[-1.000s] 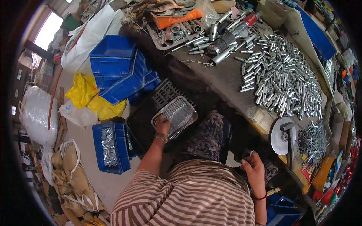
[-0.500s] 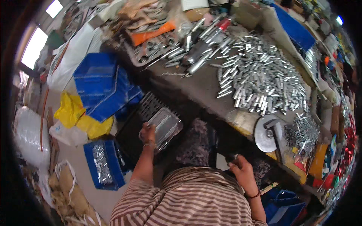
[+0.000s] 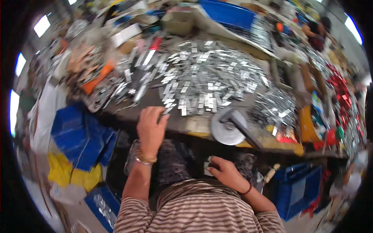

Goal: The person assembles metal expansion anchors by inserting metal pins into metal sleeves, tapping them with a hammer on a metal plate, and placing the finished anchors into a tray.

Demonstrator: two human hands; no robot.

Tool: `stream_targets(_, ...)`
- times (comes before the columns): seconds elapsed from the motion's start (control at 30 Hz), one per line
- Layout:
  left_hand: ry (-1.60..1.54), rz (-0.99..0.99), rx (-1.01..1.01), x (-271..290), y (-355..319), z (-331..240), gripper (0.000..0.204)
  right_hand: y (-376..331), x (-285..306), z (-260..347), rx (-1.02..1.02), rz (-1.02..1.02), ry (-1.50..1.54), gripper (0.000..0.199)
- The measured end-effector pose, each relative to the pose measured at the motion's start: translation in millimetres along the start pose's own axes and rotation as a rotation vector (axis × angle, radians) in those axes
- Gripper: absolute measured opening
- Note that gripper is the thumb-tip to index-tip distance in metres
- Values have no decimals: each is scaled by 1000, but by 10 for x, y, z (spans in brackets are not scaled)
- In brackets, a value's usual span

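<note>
A wide heap of small silver metal pieces (image 3: 202, 77) covers the middle of the workbench (image 3: 128, 112). My left hand (image 3: 150, 130), with bangles at its wrist, reaches to the heap's near left edge. Its fingers are bent forward, the thumb apart from them, and nothing shows in its grip; blur hides whether the fingertips touch a piece. Over my lap, my right hand (image 3: 227, 174) hovers with thumb and forefinger apart, and something small and pale shows at the forefinger's tip. A hammer (image 3: 243, 128) lies across a round grey metal disc (image 3: 225, 134) at the bench's front edge.
Left of the bench sit blue bins (image 3: 72, 132), a yellow bag (image 3: 60, 169) and a blue tray of silver pieces (image 3: 103, 206). Another blue crate (image 3: 297, 192) stands at the lower right. Thin metal pins (image 3: 276, 106) are piled right of the disc. Tools (image 3: 136, 77) lie at the left.
The view has swung right. My left hand has left the silver-piece tray on the dark crate and come up to the heap's edge. My right hand stays over my lap, its fingers looser.
</note>
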State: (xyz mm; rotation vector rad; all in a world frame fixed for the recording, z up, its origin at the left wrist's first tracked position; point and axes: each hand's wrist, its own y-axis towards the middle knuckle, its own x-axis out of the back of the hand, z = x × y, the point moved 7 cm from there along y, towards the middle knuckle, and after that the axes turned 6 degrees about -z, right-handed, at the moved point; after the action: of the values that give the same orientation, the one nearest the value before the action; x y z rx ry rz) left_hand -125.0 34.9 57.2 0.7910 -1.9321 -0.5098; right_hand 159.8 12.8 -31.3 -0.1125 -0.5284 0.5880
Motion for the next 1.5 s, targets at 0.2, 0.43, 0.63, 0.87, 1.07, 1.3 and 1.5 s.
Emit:
stream_targets(0.2, 76, 232, 80, -292, 142, 90, 22, -336, 663, 219, 166, -198, 33, 30)
stream_targets(0.43, -171, 257, 295, -343, 15, 224, 13, -459, 2080, 157, 403, -971, -699, 10)
stream_targets(0.63, -602, 392, 484, -386, -114, -152, 15, -58, 2284, -125, 393, -765, -1104, 14)
stream_targets(0.87, -640, 584, 212, -689, -245, -917, 19, -5, 1963, 176, 559, -710, -971, 12)
stream_targets(1.07, -478, 595, -146, -778, -195, -1080, 21, -41, 1300, 578, 666, -635, -666, 11)
stream_targets(1.3, -369, 613, -156, -798, -186, -1242, 15, 116, 1095, 549, 613, -589, -645, 12)
stream_targets(1.5, -371, 566, -180, -794, -217, -1234, 17, 134, 1089, 555, 607, -585, -627, 14)
